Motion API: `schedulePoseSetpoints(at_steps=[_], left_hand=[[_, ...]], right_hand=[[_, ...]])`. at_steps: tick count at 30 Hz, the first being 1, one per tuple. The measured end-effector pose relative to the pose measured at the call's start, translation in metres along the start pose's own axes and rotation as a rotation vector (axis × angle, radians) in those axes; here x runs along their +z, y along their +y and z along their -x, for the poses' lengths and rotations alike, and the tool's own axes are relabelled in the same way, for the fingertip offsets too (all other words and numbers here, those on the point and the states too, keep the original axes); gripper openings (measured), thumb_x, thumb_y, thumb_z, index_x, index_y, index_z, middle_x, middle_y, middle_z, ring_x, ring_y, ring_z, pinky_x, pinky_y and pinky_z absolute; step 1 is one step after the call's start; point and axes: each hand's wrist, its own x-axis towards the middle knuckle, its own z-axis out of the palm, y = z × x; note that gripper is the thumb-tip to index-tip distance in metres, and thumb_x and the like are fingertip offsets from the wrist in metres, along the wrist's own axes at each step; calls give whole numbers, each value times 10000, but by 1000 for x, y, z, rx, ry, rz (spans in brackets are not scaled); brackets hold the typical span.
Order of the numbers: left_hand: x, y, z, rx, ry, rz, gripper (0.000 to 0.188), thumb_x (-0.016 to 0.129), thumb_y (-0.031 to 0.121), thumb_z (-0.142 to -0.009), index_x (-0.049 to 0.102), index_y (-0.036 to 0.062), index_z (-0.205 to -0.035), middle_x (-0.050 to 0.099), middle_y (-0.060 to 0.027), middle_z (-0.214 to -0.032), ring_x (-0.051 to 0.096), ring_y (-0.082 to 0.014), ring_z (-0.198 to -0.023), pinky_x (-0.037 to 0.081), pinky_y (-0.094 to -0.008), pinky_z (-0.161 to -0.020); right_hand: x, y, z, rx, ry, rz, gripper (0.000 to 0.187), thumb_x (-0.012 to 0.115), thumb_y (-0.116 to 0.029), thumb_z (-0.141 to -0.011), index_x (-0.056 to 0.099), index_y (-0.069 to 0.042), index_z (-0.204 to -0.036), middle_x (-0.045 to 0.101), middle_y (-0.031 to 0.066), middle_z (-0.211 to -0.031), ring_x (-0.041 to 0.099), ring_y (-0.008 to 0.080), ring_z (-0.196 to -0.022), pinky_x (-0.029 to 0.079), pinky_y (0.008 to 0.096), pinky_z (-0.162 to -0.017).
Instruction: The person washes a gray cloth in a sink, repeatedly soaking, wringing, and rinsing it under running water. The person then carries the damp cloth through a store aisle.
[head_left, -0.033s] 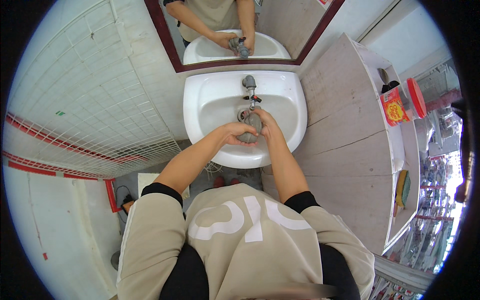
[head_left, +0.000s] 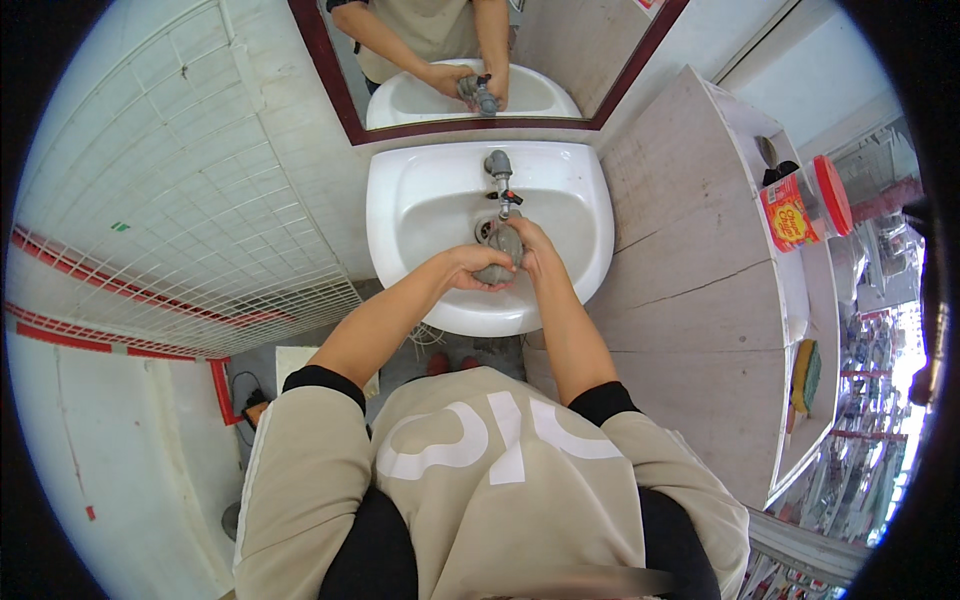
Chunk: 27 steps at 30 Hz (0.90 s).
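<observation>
Over the basin of a white sink (head_left: 392,215) I hold a grey, rounded, wet-looking bundle (head_left: 508,243), perhaps a cloth; its exact kind does not show. My left hand (head_left: 470,262) curls round its near left side, thumb across the top. On the far right side, my right hand (head_left: 537,242) wraps it, fingers partly hidden behind. Just beyond the bundle is the grey tap (head_left: 498,166), its small red-and-black lever (head_left: 511,197) close to my right fingers. Part of the drain (head_left: 484,230) shows beside the bundle.
A dark-red framed mirror (head_left: 480,132) hangs behind the sink and reflects both hands. On the right, a pale wooden shelf unit (head_left: 690,290) holds a red-lidded jar (head_left: 808,205) and a yellow-green sponge (head_left: 804,375). A white wire grid (head_left: 200,200) stands at the left.
</observation>
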Motion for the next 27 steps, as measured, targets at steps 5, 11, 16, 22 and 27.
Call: schedulePoseSetpoints(at_steps=[5,11,16,22,27], left_hand=[[-4,7,-6,28,-11,-57,154,689,128,-784,576,70,-872,578,-51,-728,534,-141,-613,411,-253,-520],[-7,6,-16,59,126,-261,161,701,150,-756,553,101,-798,511,-19,-656,473,-122,-520,355,-251,-436],[-7,3,-23,153,308,-390,184,699,147,-708,542,53,-702,508,-60,-608,440,-132,-433,302,-276,-349],[4,0,-15,300,530,-808,325,675,286,-731,628,-34,-768,637,-206,-766,617,-270,-599,469,-369,-491],[2,1,-18,367,642,-1271,423,664,348,-741,671,-37,-914,659,-255,-943,653,-351,-907,521,-400,-778]], right_hand=[[7,-6,-16,-29,72,0,141,569,-168,-882,597,-71,-980,606,92,-833,612,221,-675,534,373,-583],[22,-6,-11,-67,241,104,146,594,-192,-869,619,-57,-918,591,77,-785,576,218,-623,478,372,-543],[25,2,-17,-220,259,129,180,572,-180,-865,640,-13,-854,591,84,-737,566,205,-611,454,360,-543],[10,10,-43,-312,448,540,209,575,-180,-837,671,5,-819,623,98,-710,560,179,-599,435,359,-541],[6,17,-51,-392,501,709,212,621,-179,-779,673,26,-794,640,128,-716,583,193,-628,453,370,-581]])
